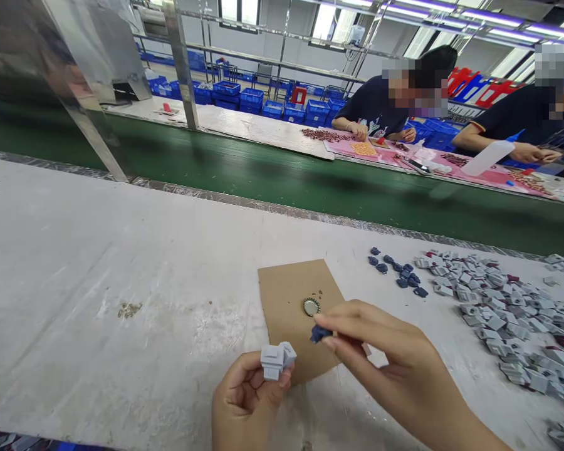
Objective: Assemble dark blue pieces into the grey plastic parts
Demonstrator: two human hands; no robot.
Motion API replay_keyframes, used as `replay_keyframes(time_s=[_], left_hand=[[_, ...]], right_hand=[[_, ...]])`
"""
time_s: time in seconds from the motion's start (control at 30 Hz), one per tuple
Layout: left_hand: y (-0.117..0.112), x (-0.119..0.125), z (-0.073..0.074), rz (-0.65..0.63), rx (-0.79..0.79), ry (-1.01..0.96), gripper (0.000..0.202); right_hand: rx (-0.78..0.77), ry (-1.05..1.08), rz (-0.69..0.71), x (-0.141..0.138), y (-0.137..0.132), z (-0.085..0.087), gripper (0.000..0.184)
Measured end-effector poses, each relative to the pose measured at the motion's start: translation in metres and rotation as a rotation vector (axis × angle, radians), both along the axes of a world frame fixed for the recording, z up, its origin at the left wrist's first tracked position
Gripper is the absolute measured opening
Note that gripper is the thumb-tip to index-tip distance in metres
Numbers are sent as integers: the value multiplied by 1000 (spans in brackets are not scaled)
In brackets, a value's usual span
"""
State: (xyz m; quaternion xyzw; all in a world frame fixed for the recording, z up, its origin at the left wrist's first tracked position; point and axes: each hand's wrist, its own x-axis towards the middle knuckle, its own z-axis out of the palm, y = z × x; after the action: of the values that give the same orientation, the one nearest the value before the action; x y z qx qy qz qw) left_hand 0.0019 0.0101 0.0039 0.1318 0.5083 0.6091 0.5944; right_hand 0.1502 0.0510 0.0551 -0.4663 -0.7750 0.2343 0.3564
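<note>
Between the thumb and fingers of my left hand (247, 401) is a light grey, blocky plastic piece (273, 361) with stepped faces. My right hand (380, 357) pinches a small dark blue piece (318, 334) just to the right of it; the two pieces are apart. Both hands are above the near part of a brown cardboard sheet (282, 285). On the cardboard lies a crimped metal bottle cap (311, 306), with a few brown crumbs beside it. What the cap contains is not clear.
Several dark blue pieces (397, 267) lie behind my right hand. A large heap of grey pieces (512, 313) spreads along the right. Beyond the white table (98, 263) runs a green conveyor belt (244, 166), with two people working on its far side. A metal post (82, 94) stands at left.
</note>
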Motion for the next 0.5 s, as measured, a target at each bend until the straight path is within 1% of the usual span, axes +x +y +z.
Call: replay_keyframes(time_s=[0.07, 0.13, 0.27, 0.4, 0.5], left_hand=[[-2, 1, 1, 5, 11, 7, 26], [-3, 3, 3, 7, 14, 19, 27], [-5, 2, 7, 2, 22, 70, 25], [-7, 1, 7, -21, 26, 103, 24], [-8, 2, 5, 14, 57, 123, 25]], right_hand=[[3, 36, 65, -7, -6, 7, 35], [10, 61, 93, -12, -7, 8, 36], [30, 89, 108, -17, -5, 5, 33], [44, 82, 127, -18, -6, 5, 37], [48, 64, 129, -19, -8, 4, 40]])
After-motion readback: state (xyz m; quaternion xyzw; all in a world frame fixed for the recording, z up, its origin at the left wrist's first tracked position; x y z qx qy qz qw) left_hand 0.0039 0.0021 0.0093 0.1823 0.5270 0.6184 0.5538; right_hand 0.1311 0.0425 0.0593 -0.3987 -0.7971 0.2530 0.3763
